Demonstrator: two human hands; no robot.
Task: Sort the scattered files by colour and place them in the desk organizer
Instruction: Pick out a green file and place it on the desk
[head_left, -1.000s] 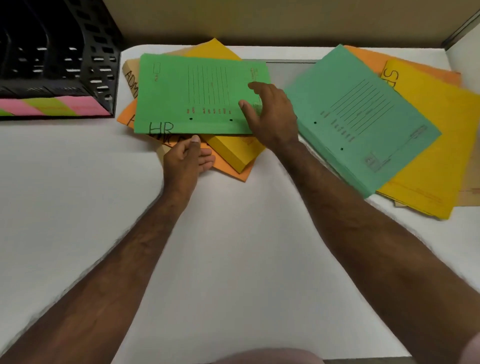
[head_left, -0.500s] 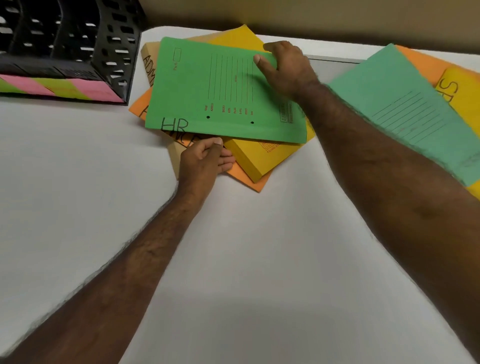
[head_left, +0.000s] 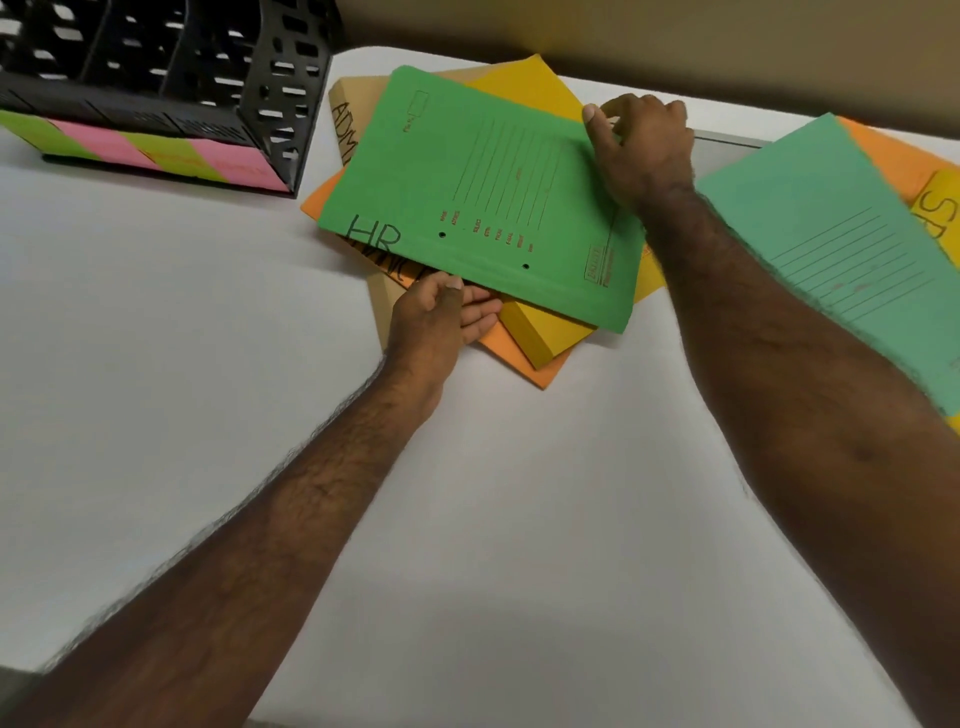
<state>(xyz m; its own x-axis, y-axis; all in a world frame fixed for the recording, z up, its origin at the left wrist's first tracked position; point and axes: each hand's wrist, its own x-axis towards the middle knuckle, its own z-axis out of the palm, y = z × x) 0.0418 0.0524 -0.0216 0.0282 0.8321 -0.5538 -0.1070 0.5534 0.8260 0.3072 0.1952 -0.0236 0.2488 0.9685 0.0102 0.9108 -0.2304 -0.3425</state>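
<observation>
White table (head_left: 156, 364), tan wall behind; both hands on a bright green file marked HR.

Left hand (head_left: 441, 317) nearest: thumb on the green HR file's (head_left: 483, 197) near edge, fingers tucked beneath, a pinching grip. Under it, a yellow file (head_left: 545, 332), an orange file (head_left: 524, 358) and a brown file (head_left: 382, 306) stacked. Beyond, right hand (head_left: 641, 150) pinches the same file's far right corner. Right of that grip, a paler green file (head_left: 841, 249) lies over orange and yellow ones. Far left of both hands, the black desk organizer (head_left: 171, 78), pink and lime strip on its front.
</observation>
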